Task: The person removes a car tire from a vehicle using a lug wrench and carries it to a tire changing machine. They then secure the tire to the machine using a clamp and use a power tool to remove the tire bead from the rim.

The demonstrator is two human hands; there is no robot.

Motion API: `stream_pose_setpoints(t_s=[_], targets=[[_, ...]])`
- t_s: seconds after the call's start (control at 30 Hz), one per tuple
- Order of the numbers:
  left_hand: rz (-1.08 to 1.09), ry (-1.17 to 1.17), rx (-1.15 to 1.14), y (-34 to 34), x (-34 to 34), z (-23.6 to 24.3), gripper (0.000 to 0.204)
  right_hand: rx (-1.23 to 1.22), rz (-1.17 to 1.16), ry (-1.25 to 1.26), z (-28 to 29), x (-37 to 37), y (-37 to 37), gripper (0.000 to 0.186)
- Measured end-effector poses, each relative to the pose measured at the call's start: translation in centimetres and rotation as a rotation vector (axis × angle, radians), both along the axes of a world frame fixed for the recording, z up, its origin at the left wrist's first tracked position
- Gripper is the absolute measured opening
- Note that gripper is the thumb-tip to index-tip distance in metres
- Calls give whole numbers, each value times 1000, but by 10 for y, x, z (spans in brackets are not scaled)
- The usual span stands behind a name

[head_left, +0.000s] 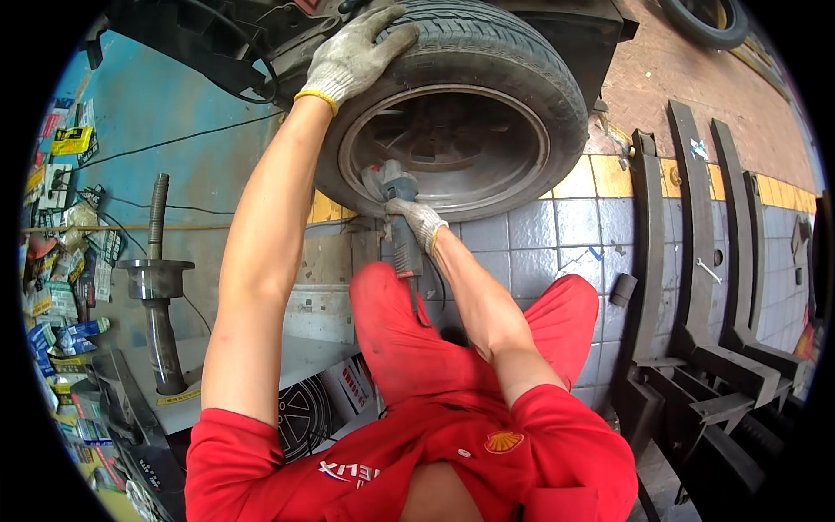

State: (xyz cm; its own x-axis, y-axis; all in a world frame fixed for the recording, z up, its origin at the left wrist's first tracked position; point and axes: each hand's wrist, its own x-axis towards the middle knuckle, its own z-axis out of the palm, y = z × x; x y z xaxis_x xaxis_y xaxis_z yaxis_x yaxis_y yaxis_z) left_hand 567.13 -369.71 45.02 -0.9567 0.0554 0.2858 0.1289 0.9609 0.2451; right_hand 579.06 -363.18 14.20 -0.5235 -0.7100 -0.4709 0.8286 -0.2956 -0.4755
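A wheel with a black tyre (496, 52) and a dusty metal rim (546, 139) stands upright in front of me. My left hand (352, 59), in a whitish knit glove, lies on top of the tyre with its fingers spread over the tread. In my gloved right hand (419, 223) is an angle grinder (405, 252), gripped round its body. The grinder's head reaches inside the lower left of the rim; whether the disc touches metal I cannot tell. Dust or blur veils the inside of the wheel.
A threaded shaft with a flange (162, 270) stands at the left, beside many coloured packets (61, 296). Dark metal frame arms (693, 226) rise at the right, with a wrench (709, 271) on them. Another tyre (709, 26) lies far right. Dark machinery (226, 52) is behind the wheel.
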Motion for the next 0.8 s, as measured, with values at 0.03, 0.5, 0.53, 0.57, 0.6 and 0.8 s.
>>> stream_pose_setpoints(t_s=[0.03,0.5,0.53,0.57,0.6,0.8], targets=[[4,-6,8,0,2,0,66,1,6,-14,-4,0,-1,23],[-6,67,-120,-22,-6,-18,73,-99,-41,-59,9,-16,-14,24],[5,49,-105,-26,-5,-23,73,-110,-29,-53,11,-10,-9,24],[-21,74,-107,-33,-6,-27,73,-141,-40,-70,16,-12,-9,24],[-55,75,-88,-33,-8,-28,72,-169,-59,-90,19,-18,-11,24],[-23,32,-80,-23,-3,-24,70,-216,-113,-158,34,-37,-14,23]])
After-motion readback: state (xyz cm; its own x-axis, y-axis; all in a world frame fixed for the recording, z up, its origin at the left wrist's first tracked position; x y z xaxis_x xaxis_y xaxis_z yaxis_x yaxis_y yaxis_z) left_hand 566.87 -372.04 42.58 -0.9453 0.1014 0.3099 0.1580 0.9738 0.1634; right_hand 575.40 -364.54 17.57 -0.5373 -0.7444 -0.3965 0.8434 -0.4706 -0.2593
